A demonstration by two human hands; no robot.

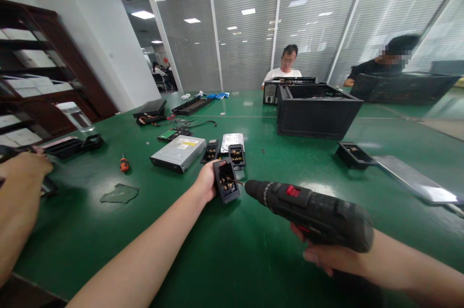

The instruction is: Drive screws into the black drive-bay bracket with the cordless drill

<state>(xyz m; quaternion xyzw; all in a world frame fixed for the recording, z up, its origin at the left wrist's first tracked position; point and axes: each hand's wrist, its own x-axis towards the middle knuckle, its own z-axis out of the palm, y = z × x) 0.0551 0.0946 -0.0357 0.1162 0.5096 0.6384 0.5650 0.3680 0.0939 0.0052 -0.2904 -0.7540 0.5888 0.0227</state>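
My left hand (207, 183) is closed around the side of a black socket box (217, 172) and holds it tilted above the table. Brass-coloured terminals show inside its open face. In my right hand (322, 257) is a black cordless drill (315, 213) with a red switch, fingers wrapped round its grip near the trigger. The thin drill bit (237, 181) points left and reaches into the box near its terminals; whether its tip touches a screw I cannot tell. Just behind, two similar socket boxes (237, 155) lie by a silver hard drive (232, 139).
An optical drive (177, 153), an orange-black screwdriver (124, 164) and a torn-looking greenish sheet (119, 194) lie left. Computer cases (315, 117) stand at the back right before two seated people. Another socket box (351, 153) adjoins a metal plate (416, 180). Another person's arm (21, 201) enters left.
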